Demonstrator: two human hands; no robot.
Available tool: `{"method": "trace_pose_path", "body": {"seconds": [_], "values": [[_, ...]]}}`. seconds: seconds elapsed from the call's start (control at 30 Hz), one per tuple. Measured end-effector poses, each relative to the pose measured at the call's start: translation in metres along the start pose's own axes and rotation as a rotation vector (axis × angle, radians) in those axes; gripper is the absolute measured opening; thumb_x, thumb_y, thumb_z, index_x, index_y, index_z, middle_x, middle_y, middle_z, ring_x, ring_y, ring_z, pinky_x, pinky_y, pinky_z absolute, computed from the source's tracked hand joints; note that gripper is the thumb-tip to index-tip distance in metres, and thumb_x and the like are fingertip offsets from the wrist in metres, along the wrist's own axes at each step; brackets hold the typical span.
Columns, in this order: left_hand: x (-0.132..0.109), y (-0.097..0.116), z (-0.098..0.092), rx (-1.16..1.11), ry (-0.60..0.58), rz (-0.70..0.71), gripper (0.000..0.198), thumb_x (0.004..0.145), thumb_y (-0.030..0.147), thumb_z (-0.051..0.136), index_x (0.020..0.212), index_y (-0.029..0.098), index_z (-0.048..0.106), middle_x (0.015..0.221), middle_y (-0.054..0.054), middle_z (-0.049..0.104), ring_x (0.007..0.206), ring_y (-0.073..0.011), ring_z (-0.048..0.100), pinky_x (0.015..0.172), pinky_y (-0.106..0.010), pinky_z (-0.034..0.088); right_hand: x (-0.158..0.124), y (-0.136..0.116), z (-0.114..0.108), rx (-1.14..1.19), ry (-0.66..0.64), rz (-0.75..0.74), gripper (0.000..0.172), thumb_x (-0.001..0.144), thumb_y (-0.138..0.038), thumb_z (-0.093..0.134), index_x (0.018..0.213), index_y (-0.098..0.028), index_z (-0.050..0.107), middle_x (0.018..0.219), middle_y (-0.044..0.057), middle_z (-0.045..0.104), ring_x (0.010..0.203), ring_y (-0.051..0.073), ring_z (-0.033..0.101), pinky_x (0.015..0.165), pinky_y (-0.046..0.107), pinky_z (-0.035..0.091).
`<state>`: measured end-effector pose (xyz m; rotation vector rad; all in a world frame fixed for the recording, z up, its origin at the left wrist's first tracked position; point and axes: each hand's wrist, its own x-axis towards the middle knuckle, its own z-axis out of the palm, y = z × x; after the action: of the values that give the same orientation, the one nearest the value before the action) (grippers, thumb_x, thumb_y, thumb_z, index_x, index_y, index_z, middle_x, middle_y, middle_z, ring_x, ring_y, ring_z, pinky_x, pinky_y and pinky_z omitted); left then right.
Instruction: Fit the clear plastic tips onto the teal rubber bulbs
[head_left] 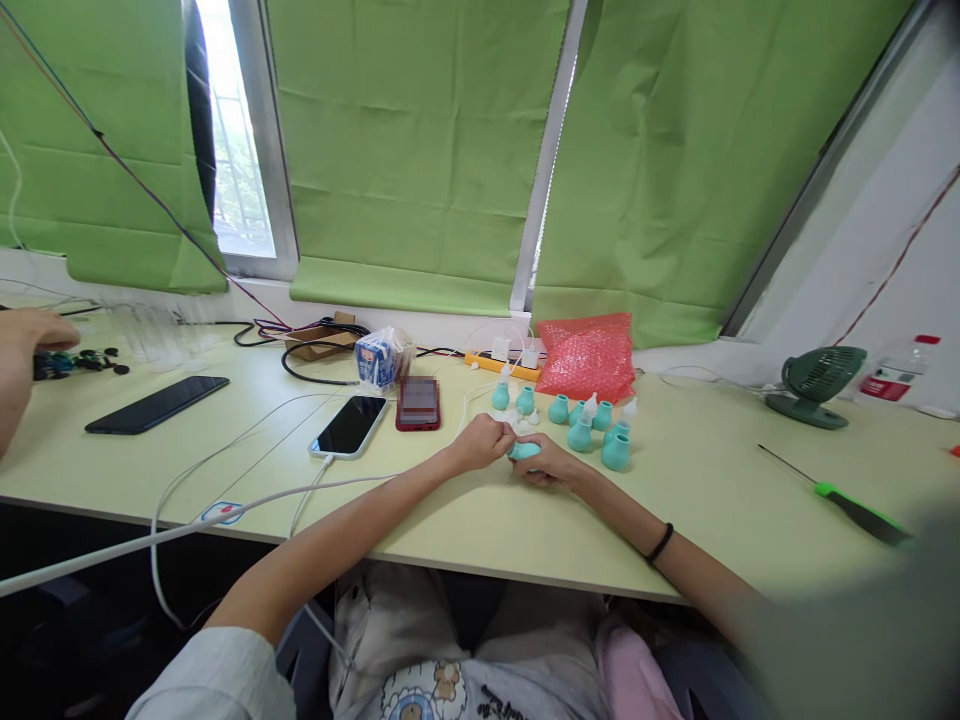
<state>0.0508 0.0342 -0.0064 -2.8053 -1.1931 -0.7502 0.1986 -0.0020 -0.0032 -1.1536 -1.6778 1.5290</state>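
Over the table, my right hand (pixel 551 462) is closed around a teal squeeze bulb (pixel 523 450) lying on its side. My left hand (pixel 486 442) is closed at the bulb's end; what its fingers pinch is hidden. Just behind both hands lie small whitish translucent pieces (pixel 527 422). Several more teal bulbs stand close by, among them a bare one (pixel 616 452) right of my right hand. Others carry a pointed clear tip, like the bulb (pixel 501 397) behind my left hand.
A red bubble-wrap bag (pixel 586 357) and an orange power strip (pixel 501 366) lie behind the bulbs. Leftward are a charging phone (pixel 350 427), a red-cased phone (pixel 418 404) and a black phone (pixel 157 404). A screwdriver (pixel 832 495) and green fan (pixel 817 385) are rightward. Another person's hand (pixel 37 330) shows far left.
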Motion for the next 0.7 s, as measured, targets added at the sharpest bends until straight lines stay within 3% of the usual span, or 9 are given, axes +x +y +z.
{"method": "trace_pose_path", "body": {"seconds": [0.7], "values": [[-0.0022, 0.0019, -0.0004, -0.049, 0.036, 0.037, 0.023, 0.083, 0.027, 0.044, 0.098, 0.012, 0.050, 0.094, -0.006, 0.054, 0.079, -0.0137, 0.055, 0.068, -0.032, 0.047, -0.0045, -0.0076, -0.0030, 0.053, -0.187, 0.062, 0.017, 0.052, -0.015, 0.053, 0.060, -0.018, 0.039, 0.040, -0.011, 0.030, 0.032, 0.000, 0.019, 0.030, 0.013, 0.008]]}}
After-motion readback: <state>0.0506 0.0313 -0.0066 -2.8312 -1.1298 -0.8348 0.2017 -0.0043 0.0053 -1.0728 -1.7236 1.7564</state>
